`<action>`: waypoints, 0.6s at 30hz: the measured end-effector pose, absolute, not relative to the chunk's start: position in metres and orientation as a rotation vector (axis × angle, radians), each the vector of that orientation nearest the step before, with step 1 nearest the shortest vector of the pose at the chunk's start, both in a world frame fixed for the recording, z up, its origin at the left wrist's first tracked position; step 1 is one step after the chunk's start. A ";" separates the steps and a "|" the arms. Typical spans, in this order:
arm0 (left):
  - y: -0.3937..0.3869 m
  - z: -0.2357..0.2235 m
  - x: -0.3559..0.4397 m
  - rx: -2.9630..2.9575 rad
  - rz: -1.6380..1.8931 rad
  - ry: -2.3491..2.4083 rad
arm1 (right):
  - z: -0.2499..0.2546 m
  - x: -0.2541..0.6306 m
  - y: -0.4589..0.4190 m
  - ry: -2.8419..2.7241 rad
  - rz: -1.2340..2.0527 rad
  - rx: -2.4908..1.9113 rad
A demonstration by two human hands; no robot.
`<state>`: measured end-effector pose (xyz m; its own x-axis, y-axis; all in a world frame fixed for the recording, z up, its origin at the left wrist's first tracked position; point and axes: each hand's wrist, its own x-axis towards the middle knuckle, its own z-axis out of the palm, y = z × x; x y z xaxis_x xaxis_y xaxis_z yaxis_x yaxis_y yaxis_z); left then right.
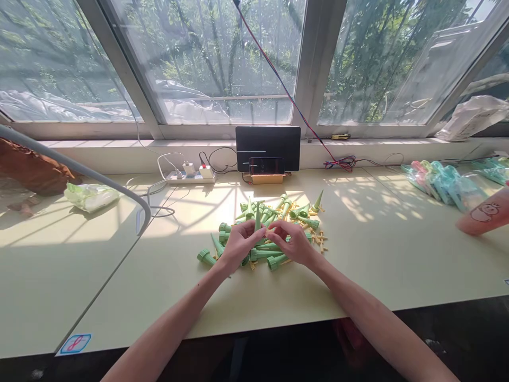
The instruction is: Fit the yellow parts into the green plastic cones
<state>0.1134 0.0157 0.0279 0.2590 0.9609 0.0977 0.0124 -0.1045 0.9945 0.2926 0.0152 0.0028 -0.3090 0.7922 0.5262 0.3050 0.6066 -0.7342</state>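
Both my hands meet over a pile of green plastic watering spikes (pixel 264 254) on the table. My left hand (pixel 242 241) is closed around one green watering spike (pixel 258 216), its pointed end up. Close against it, my right hand (pixel 292 241) pinches a small yellowish piece (pixel 269 232), mostly hidden by the fingertips; it looks like the small yellow valves (pixel 320 241) lying at the right of the pile. Some spikes lie flat and a few stand with the tip up, such as the one at the back right (pixel 318 201).
A phone (pixel 267 166) on a stand leans before a dark tablet (pixel 268 143) at the back. A power strip (pixel 193 176) with cables lies left of it. Bagged coloured clips (pixel 439 180) and a pink bottle (pixel 485 212) are at right. A grey lamp arm (pixel 79 172) crosses the left side.
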 end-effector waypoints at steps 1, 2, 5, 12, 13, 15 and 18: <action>0.016 0.028 0.114 1.411 1.076 0.983 | 0.003 0.293 0.015 -1.874 0.651 -0.877; 0.016 0.028 0.114 1.408 1.078 0.983 | 0.003 0.293 0.014 -1.872 0.656 -0.871; 0.016 0.027 0.114 1.398 1.081 0.985 | 0.002 0.293 0.014 -1.887 0.658 -0.857; 0.016 0.028 0.113 1.408 1.086 0.984 | -0.001 0.294 0.015 -1.931 0.666 -0.864; 0.016 0.027 0.113 1.407 1.087 0.983 | -0.001 0.294 0.015 -1.929 0.665 -0.872; 0.016 0.027 0.113 1.401 1.088 0.980 | -0.001 0.294 0.014 -1.920 0.676 -0.877; 0.016 0.027 0.113 1.389 1.086 0.982 | -0.001 0.294 0.014 -1.897 0.699 -0.866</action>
